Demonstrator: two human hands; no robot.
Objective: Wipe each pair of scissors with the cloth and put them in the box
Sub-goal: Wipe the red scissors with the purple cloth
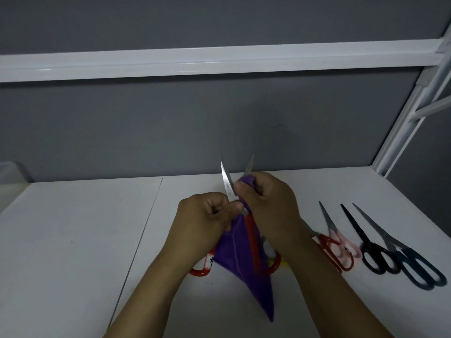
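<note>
Red-handled scissors [228,181] are held upright above the white table, blades spread apart and pointing up. My left hand [205,213] grips them near the pivot. My right hand [266,198] pinches a purple cloth [239,259] around the right blade; the cloth hangs down to a point between my forearms. The red handle loops show below the hands, partly hidden by the cloth. On the table to the right lie more scissors: a red pair [333,252], a pink pair [341,237], a black pair [373,252] and a dark blue pair [415,262].
The white table [73,240] runs to a grey back wall. A white shelf rail [219,62] crosses above, with a white frame post [402,132] at the right. A pale object's edge [9,172] shows at far left. Something yellow [284,264] peeks out under my right wrist.
</note>
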